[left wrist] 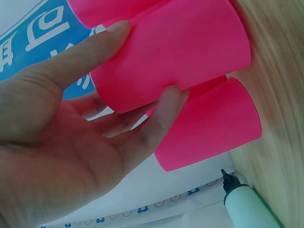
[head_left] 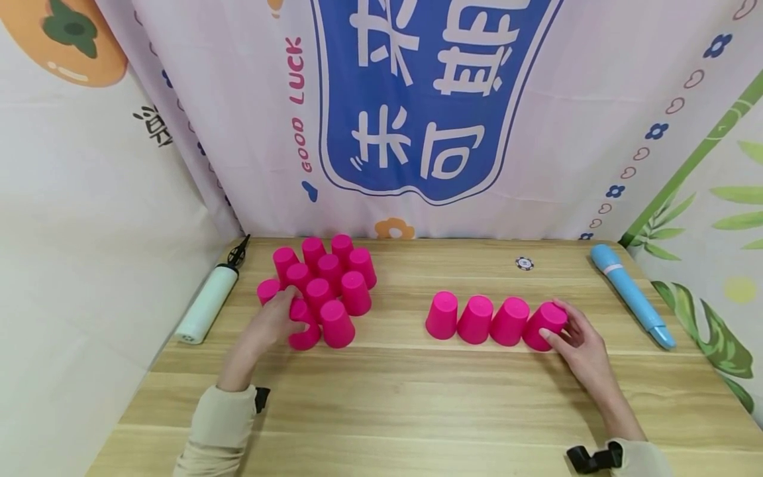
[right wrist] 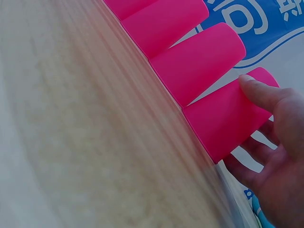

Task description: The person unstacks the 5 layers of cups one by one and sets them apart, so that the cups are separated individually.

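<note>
Several upside-down pink cups stand in a cluster on the left of the table. At its front, my left hand (head_left: 274,322) grips one pink cup (head_left: 305,339), thumb on one side and fingers on the other. The left wrist view shows this cup (left wrist: 180,52) with another cup (left wrist: 209,126) beside it. On the right, several more upside-down cups stand in a row. My right hand (head_left: 587,351) holds the rightmost cup (head_left: 547,317) between thumb and fingers; in the right wrist view the thumb lies on the near side of that cup (right wrist: 223,118).
A pale green hand pump (head_left: 208,301) with a black nozzle lies at the left edge. A blue tube-shaped pump (head_left: 632,295) lies along the right edge. Near the back sits a small round chip (head_left: 524,264). A printed curtain (head_left: 262,165) hangs behind the wooden table (head_left: 405,411).
</note>
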`<action>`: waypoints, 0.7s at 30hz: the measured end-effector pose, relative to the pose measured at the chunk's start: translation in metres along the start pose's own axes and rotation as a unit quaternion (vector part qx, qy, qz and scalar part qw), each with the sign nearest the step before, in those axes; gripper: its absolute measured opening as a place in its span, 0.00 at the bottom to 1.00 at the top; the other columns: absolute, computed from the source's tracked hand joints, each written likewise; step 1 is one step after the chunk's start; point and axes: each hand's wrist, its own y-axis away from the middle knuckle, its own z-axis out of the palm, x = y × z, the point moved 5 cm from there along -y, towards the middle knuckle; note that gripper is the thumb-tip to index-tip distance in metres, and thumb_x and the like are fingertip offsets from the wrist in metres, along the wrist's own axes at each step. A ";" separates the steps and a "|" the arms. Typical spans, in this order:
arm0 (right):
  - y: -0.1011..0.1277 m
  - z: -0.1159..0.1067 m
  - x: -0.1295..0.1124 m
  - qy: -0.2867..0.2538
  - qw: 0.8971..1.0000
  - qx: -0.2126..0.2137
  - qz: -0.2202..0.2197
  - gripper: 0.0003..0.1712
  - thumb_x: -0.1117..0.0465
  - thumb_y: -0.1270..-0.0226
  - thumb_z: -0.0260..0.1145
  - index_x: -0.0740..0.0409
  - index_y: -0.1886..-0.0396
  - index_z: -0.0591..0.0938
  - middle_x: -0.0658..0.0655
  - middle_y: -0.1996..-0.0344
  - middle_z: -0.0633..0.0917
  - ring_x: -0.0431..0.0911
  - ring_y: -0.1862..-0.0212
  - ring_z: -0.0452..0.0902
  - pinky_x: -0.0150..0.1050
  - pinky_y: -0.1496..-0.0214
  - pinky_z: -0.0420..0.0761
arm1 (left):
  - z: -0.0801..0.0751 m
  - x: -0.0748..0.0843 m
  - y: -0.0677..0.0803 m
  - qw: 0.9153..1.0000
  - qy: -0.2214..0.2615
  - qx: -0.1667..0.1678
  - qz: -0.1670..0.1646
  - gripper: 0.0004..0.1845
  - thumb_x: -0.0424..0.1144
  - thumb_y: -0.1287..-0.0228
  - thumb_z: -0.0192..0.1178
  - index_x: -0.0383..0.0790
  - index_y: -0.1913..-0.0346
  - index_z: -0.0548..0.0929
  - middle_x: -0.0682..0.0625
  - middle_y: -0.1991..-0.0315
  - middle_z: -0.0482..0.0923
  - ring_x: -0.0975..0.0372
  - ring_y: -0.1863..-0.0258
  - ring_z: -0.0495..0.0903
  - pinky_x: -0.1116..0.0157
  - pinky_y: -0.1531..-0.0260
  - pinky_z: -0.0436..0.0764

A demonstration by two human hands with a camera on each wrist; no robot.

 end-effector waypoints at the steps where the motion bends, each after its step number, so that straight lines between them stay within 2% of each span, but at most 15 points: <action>1: 0.000 0.000 0.000 -0.002 1.000 0.000 -0.001 0.38 0.56 0.34 0.67 0.54 0.28 0.63 0.56 0.39 0.74 0.26 0.45 0.68 0.17 0.49 0.70 | 0.000 -0.001 0.000 1.000 0.001 0.000 -0.004 0.23 0.30 0.47 0.69 0.28 0.52 0.69 0.38 0.59 0.74 0.47 0.57 0.74 0.50 0.54 0.76; 6: 0.000 0.000 0.001 0.000 1.000 -0.001 0.001 0.38 0.56 0.34 0.66 0.51 0.27 0.63 0.56 0.39 0.74 0.26 0.45 0.68 0.17 0.49 0.70 | 0.000 -0.005 -0.001 0.999 0.021 -0.014 -0.022 0.26 0.31 0.46 0.69 0.27 0.48 0.69 0.35 0.54 0.74 0.44 0.52 0.73 0.47 0.51 0.76; 10: 0.001 0.000 0.002 0.000 1.000 -0.001 0.003 0.38 0.56 0.34 0.66 0.51 0.27 0.63 0.57 0.39 0.73 0.26 0.45 0.68 0.17 0.49 0.70 | -0.001 -0.006 0.000 0.999 0.022 -0.024 -0.022 0.27 0.31 0.46 0.69 0.26 0.46 0.68 0.33 0.51 0.73 0.43 0.50 0.72 0.45 0.49 0.74; 15: 0.001 0.000 0.001 0.001 1.000 -0.002 0.005 0.38 0.55 0.34 0.66 0.52 0.27 0.62 0.58 0.38 0.73 0.26 0.45 0.68 0.17 0.49 0.70 | 0.000 -0.007 0.000 1.000 0.010 -0.018 -0.011 0.25 0.30 0.47 0.68 0.27 0.48 0.70 0.35 0.56 0.75 0.44 0.54 0.75 0.46 0.51 0.76; 21: 0.001 0.000 0.000 -0.001 1.000 -0.002 0.005 0.38 0.55 0.34 0.66 0.50 0.27 0.63 0.57 0.38 0.73 0.26 0.45 0.68 0.18 0.48 0.70 | 0.001 -0.008 -0.002 1.000 0.005 -0.002 -0.021 0.24 0.30 0.46 0.68 0.28 0.49 0.69 0.36 0.58 0.76 0.44 0.56 0.76 0.46 0.53 0.77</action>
